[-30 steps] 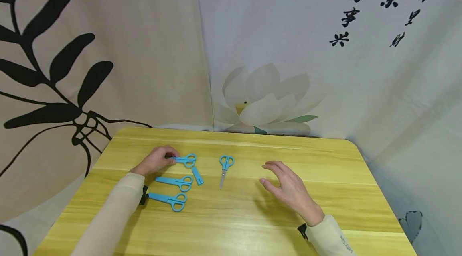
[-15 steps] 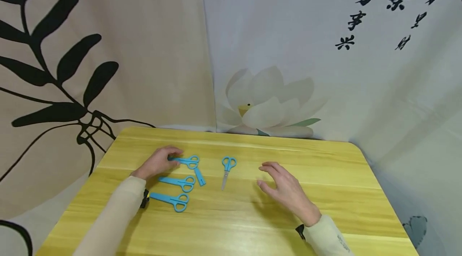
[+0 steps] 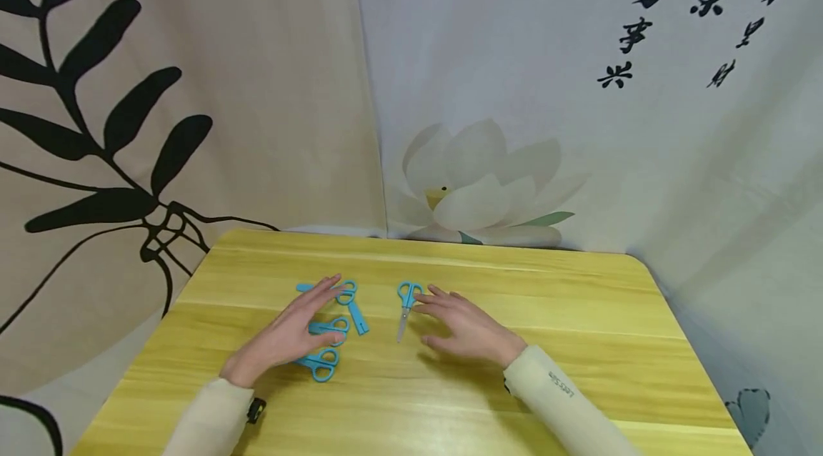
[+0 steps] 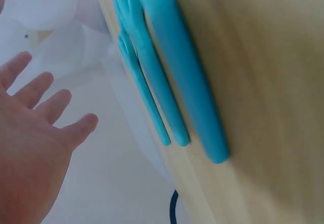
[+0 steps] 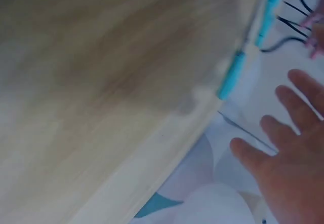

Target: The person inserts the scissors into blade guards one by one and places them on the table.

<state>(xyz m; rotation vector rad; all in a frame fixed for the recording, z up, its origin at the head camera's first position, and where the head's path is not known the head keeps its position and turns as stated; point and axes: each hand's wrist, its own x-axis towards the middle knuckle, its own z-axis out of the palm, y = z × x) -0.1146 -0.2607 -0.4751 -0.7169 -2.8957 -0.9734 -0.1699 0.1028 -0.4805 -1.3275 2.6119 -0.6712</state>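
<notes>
Three pairs of blue scissors with covered blades lie in a column at left: the far pair, the middle pair and the near pair. My left hand hovers over them with spread fingers, hiding parts of them; in the left wrist view it holds nothing. Right of the column lies a pair of scissors with bare blades, handles away from me. The right hand has its fingertips at those handles, fingers extended; whether they touch cannot be told. A loose blue blade cover lies beside the far pair.
Everything lies on a yellow wooden table. Behind its far edge hangs a printed curtain with leaves, a lotus and black characters.
My left hand has come away from the far pair's cover and moved toward me, fingers spreading. The right hand has moved left to the bare-bladed scissors. The scissors lie as before.
</notes>
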